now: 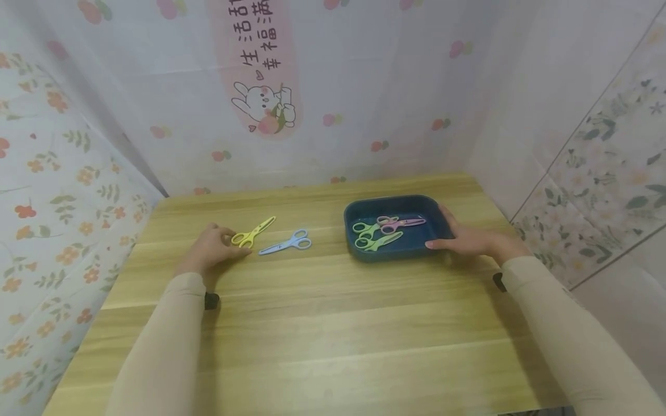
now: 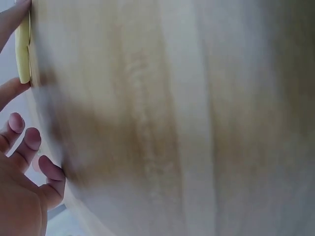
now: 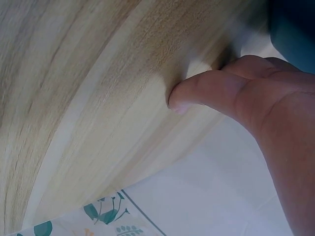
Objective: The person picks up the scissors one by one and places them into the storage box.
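Observation:
On the left of the table, my left hand pinches the handle loops of a pair of yellow scissors between thumb and finger. In the left wrist view a bit of the yellow handle shows between the fingertips. Blue scissors lie just right of them, handles to the right. My right hand holds the right end of a dark blue tray, thumb over the front rim and fingers along the outer side. Inside the tray lie pink scissors and green scissors.
The wooden table stretches out in front of both arms. A white printed curtain hangs behind its far edge, with floral sheets at the sides.

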The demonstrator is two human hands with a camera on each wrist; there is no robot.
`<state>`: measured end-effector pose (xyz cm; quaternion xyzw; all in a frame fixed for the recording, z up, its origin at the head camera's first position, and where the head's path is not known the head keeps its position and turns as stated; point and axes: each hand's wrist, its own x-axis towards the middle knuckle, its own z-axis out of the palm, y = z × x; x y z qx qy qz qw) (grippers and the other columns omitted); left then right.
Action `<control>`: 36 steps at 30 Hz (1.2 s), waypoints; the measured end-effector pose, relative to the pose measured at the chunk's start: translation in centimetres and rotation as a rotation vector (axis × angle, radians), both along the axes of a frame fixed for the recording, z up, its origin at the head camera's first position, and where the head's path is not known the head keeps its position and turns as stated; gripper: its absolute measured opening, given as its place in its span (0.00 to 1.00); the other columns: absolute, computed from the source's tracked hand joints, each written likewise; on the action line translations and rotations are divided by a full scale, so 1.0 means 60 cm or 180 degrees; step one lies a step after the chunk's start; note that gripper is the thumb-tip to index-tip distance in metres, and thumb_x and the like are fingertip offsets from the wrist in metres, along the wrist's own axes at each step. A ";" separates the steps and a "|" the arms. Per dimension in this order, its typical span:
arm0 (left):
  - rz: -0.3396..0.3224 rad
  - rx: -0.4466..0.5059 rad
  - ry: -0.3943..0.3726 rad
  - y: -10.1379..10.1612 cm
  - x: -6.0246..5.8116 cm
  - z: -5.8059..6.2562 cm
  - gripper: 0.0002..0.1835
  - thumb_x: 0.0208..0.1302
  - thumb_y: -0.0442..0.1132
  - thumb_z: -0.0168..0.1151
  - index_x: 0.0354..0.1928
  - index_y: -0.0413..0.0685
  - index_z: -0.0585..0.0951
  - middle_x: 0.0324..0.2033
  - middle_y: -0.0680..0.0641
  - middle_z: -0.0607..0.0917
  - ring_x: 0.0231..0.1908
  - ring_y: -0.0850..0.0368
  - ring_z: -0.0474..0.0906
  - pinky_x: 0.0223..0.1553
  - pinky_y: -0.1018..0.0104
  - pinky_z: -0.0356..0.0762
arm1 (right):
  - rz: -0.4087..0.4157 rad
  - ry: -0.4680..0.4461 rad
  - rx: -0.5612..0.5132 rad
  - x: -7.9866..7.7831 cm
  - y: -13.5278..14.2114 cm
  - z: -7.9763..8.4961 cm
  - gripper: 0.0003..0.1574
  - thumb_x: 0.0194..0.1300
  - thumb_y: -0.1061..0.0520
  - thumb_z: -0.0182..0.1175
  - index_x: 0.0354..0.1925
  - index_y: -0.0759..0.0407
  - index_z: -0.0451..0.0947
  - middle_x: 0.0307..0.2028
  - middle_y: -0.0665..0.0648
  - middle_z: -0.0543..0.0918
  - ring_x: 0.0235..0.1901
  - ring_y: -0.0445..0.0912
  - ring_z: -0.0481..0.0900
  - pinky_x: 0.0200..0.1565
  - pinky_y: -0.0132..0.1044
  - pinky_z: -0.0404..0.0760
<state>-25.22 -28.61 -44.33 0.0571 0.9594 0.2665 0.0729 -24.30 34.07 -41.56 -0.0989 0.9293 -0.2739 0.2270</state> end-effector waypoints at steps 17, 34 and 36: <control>-0.0088 -0.0085 0.0175 0.002 -0.008 -0.004 0.50 0.54 0.62 0.81 0.67 0.29 0.78 0.59 0.29 0.75 0.55 0.36 0.72 0.61 0.36 0.74 | 0.0071 -0.0030 -0.0090 -0.002 0.003 0.009 0.80 0.71 0.31 0.63 0.82 0.55 0.12 0.82 0.79 0.26 0.80 0.81 0.36 0.76 0.77 0.45; 0.0088 0.0173 0.0086 -0.006 -0.014 0.002 0.44 0.62 0.60 0.77 0.63 0.25 0.80 0.59 0.30 0.78 0.58 0.31 0.76 0.62 0.36 0.76 | 0.0084 0.0020 0.0018 -0.001 0.004 0.003 0.81 0.70 0.29 0.63 0.82 0.54 0.11 0.82 0.81 0.30 0.79 0.82 0.41 0.76 0.77 0.50; 0.0178 0.0262 0.0012 -0.007 -0.014 0.005 0.46 0.63 0.60 0.76 0.65 0.24 0.78 0.62 0.29 0.77 0.62 0.29 0.74 0.66 0.34 0.73 | 0.0082 0.0001 0.0023 0.000 0.005 0.003 0.81 0.70 0.28 0.62 0.82 0.55 0.11 0.82 0.81 0.30 0.79 0.82 0.42 0.75 0.77 0.51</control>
